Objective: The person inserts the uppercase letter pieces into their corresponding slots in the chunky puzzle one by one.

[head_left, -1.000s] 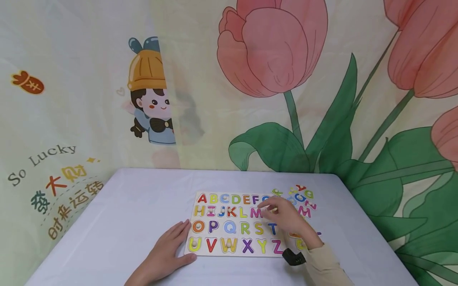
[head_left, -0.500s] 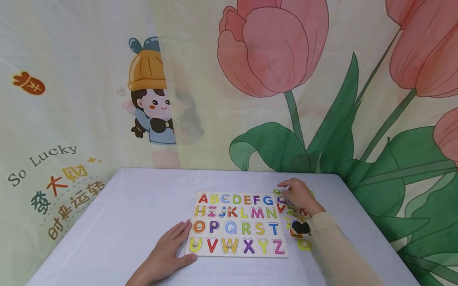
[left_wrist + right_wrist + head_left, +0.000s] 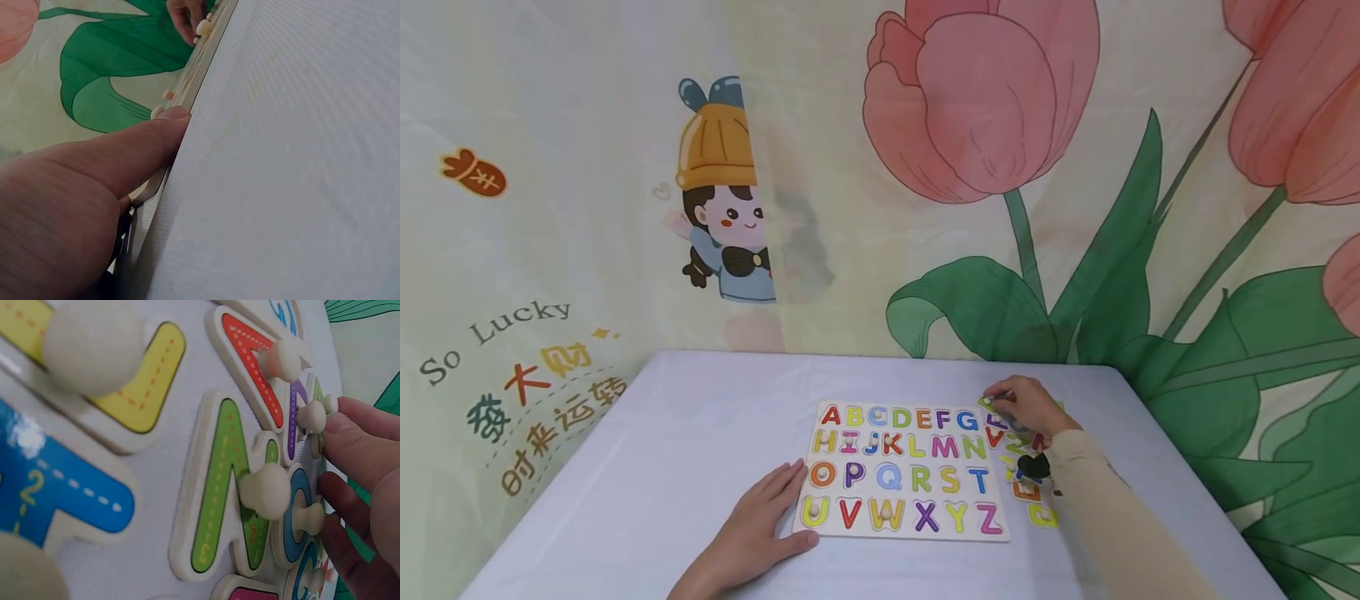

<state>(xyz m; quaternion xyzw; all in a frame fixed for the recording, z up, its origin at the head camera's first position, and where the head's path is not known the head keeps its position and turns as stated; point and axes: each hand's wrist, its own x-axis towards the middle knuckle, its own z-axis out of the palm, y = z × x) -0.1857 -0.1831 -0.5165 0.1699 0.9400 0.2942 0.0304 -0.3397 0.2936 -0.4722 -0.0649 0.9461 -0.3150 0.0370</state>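
While the left hand lies relaxed against the alphabet board in the head view, loose letters cluster at the board's right | left wrist: thumb rests on the board's edge | right wrist: right hand pinches the knob of a green letter

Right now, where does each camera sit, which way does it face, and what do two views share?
Head: on the person's head, facing forward and down at the alphabet board, loose letters and tulip backdrop; left hand and right hand show.
Left wrist: worn there, looks along the alphabet board; left thumb large, right hand partly visible.
Right wrist: worn there, looks across loose letters; right hand's fingers show.
Head and right wrist share loose letters.
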